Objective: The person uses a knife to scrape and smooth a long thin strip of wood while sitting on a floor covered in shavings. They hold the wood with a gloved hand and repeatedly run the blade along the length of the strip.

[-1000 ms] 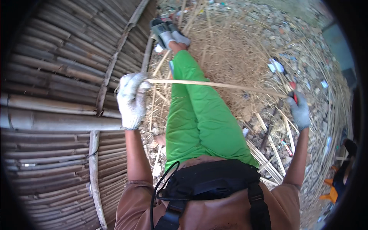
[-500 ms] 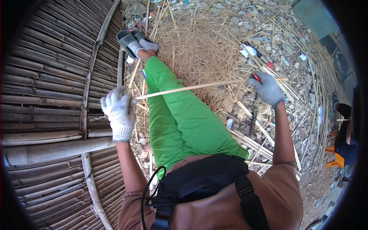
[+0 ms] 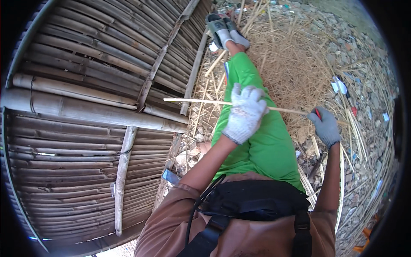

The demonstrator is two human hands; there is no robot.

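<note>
A long, thin, pale bamboo strip runs across above my thighs. My left hand, in a white glove, is closed around it partway along, and the strip's free end points left past the hand. At the right part of the strip is my right hand, in a grey glove, its fingers closed on it. A small red piece, perhaps a tool's handle, shows between the thumb and fingers of that hand. Its other part is hidden, so I cannot tell what it is. A short end of the strip shows beyond the right hand.
A bamboo slat wall stands close on my left. My stretched legs in green trousers lie over the ground. Fine shavings are heaped beyond them. Long split strips and rubble are at the right, with an orange stool lower down.
My left hand has slid rightward along the strip, from near its left end to above my thighs, leaving a long free end. The view has turned toward the wall; my right hand keeps its grip.
</note>
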